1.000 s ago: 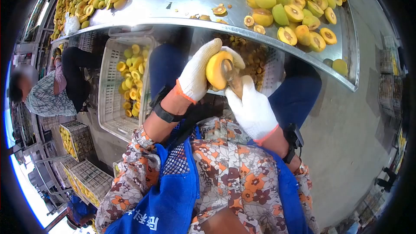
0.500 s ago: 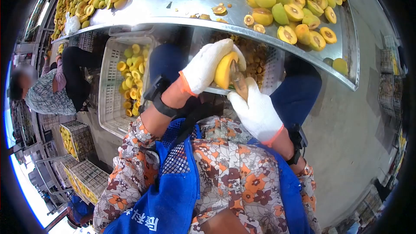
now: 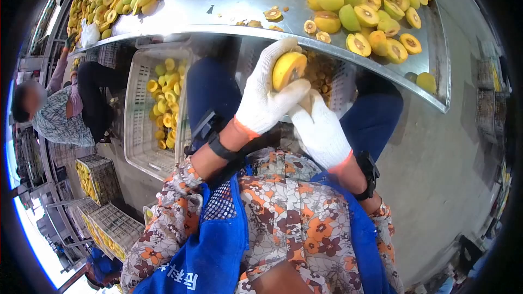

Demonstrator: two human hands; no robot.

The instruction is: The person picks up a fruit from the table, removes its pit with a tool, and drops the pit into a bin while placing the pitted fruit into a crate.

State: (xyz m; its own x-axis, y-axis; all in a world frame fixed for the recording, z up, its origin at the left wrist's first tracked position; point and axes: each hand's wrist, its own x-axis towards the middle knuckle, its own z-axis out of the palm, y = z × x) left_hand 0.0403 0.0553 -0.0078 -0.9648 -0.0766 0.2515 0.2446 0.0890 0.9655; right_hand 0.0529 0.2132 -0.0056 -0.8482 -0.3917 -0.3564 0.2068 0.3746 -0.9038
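Observation:
A halved yellow fruit (image 3: 289, 71) is in my left hand (image 3: 271, 88), its cut face with a brown center turned to the right. The white-gloved fingers wrap around it, above the gap between my knees. My right hand (image 3: 320, 130), also gloved, is closed just below the fruit, around the wooden-looking handle of a tool (image 3: 306, 103); the tool's tip is hidden by my left thumb and the fruit. Beyond both hands, halved fruits (image 3: 366, 16) lie on the metal table (image 3: 234, 8).
A white crate (image 3: 136, 130) with hollowed fruit halves stands left of my knees. Under the table edge sits another container (image 3: 342, 84) with brown pieces. A person (image 3: 62, 111) sits at the far left, near more fruit crates (image 3: 117, 228). A plastic bag (image 3: 90, 34) lies on the table.
My left hand has turned the fruit so its cut face shows more, and its thumb now lies near the tool. My right hand has shifted slightly, and the tool is mostly covered.

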